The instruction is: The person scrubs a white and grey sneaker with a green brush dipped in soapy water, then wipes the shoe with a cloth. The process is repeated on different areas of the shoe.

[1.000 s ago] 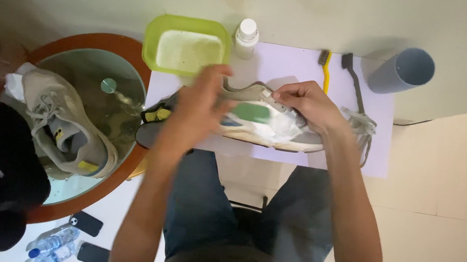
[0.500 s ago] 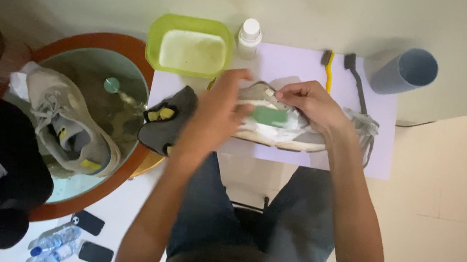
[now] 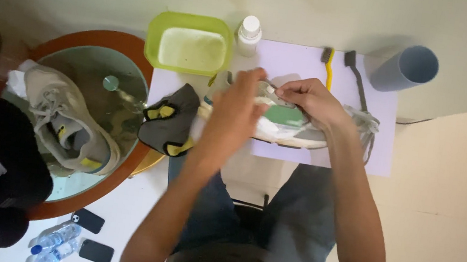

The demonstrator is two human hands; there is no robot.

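Fingers: both hands' fingers [image 3: 287, 90] pinch at the sneaker [image 3: 300, 125] on the lilac mat [image 3: 375, 149].
Round basin [image 3: 135, 52]: second sneaker [image 3: 69, 121] inside.
Green tub [image 3: 190, 42]: pale cloudy liquid.
Grey cup [image 3: 405, 68]: lying sideways.

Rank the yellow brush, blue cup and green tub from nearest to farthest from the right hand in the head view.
1. Yellow brush, just above the right hand.
2. Blue cup, farther off at the upper right.
3. Green tub, farthest, across at the upper left.
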